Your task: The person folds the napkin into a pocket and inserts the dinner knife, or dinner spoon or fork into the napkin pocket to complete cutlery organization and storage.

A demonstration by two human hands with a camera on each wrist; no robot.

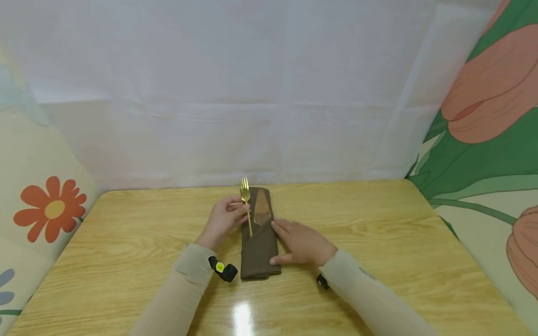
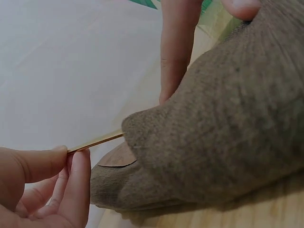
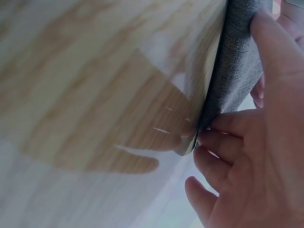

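Note:
A folded dark brown cloth napkin (image 1: 259, 256) lies lengthwise on the table, with a slanted pocket across its front. My left hand (image 1: 224, 219) pinches a gold fork (image 1: 244, 189) by its handle between thumb and fingers. The fork's tines point away from me, and its handle end reaches to the pocket's edge; in the left wrist view the fork handle (image 2: 97, 141) runs behind the napkin's fold. A flat, tapered brown piece (image 1: 262, 207) shows above the pocket, its lower part hidden. With fingers extended, my right hand (image 1: 304, 242) rests along the napkin's right edge.
The wooden table (image 1: 370, 224) has a glossy top that reflects light. A white sheet (image 1: 269, 93) hangs behind its far edge. Flower-patterned walls (image 1: 483, 186) stand on both sides. A wrist camera on a black strap (image 1: 224, 270) sits at my left cuff.

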